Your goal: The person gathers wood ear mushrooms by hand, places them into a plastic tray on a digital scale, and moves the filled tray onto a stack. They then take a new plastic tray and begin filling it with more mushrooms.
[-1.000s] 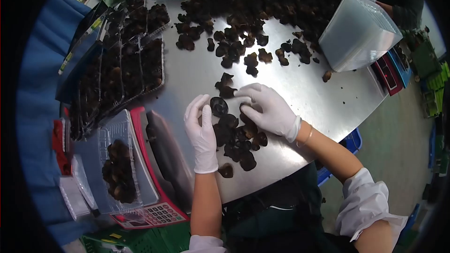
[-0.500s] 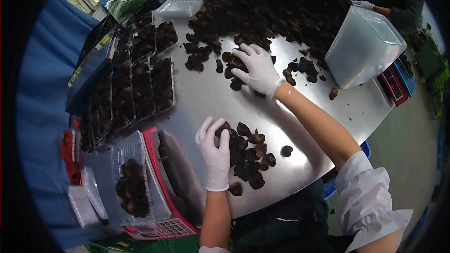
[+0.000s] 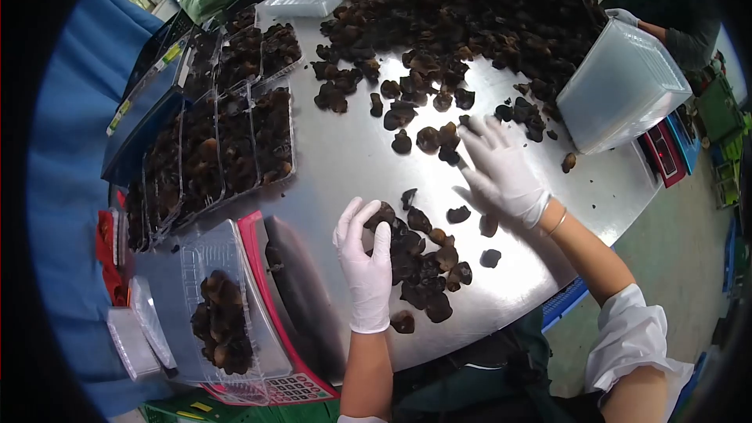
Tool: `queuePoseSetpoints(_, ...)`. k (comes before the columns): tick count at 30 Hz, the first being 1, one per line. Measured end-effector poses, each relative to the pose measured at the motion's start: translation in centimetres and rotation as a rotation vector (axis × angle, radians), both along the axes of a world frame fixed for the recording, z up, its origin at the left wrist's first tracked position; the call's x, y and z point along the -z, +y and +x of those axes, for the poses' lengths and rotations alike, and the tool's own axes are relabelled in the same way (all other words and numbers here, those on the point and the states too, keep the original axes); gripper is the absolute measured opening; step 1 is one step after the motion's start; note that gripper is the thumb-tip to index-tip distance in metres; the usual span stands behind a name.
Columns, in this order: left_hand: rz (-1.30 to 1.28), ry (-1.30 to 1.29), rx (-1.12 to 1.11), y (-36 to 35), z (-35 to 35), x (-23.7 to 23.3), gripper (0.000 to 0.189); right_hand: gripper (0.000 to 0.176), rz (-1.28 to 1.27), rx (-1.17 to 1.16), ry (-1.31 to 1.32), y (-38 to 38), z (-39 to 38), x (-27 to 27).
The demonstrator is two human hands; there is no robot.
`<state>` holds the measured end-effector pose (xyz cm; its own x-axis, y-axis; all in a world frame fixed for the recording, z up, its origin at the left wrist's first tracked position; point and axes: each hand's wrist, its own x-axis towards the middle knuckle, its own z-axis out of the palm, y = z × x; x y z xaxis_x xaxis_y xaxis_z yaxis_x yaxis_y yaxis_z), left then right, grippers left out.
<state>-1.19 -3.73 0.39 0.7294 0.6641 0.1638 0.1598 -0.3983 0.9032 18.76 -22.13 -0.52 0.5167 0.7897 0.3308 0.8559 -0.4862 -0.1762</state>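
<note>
My left hand (image 3: 364,266), in a white glove, is curled with a dark wood ear mushroom (image 3: 381,216) between its thumb and fingers. It sits at the left edge of a small pile of wood ear mushrooms (image 3: 423,258) on the metal table (image 3: 345,149). My right hand (image 3: 501,168), also gloved and slightly blurred, hovers over the table with fingers spread, beside a few loose wood ears (image 3: 439,139). Left of my left hand, a clear plastic tray (image 3: 192,266) holding some wood ears (image 3: 223,321) rests on a scale with a pink edge (image 3: 270,298).
A large heap of wood ears (image 3: 470,12) covers the far table. Filled clear trays (image 3: 219,149) line the left side; an unfilled tray (image 3: 305,0) lies behind them. A stack of clear trays (image 3: 623,90) stands at right, near another person's gloved hand (image 3: 623,16).
My right hand has moved right and nearer to me, off the loose wood ears, which now lie spread out more. My left hand keeps its curled pose by the small pile.
</note>
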Motion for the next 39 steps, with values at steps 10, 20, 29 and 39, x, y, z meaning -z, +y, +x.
queuePoseSetpoints(10, 0.020, -0.003, 0.016, 0.2, 0.0, 0.3, 0.032, 0.028, 0.251, 0.148, 0.310, 3.1, -1.5, -4.2)
queuePoseSetpoints(20, 0.389, 0.130, 0.186, 0.1, 0.2, 0.3, 0.042, 0.011, 0.300, 0.047, 0.156, 3.8, 2.5, 0.3)
queuePoseSetpoints(29, 0.278, 0.062, 0.145, -0.1, 0.4, 0.6, 0.039, 0.019, 0.191, 0.190, 0.115, 2.7, 1.0, -2.0)
queuePoseSetpoints(39, 0.152, -0.003, 0.111, -0.3, 0.3, -0.4, 0.023, 0.028, 0.362, -0.044, 0.430, -0.6, -1.1, -1.1)
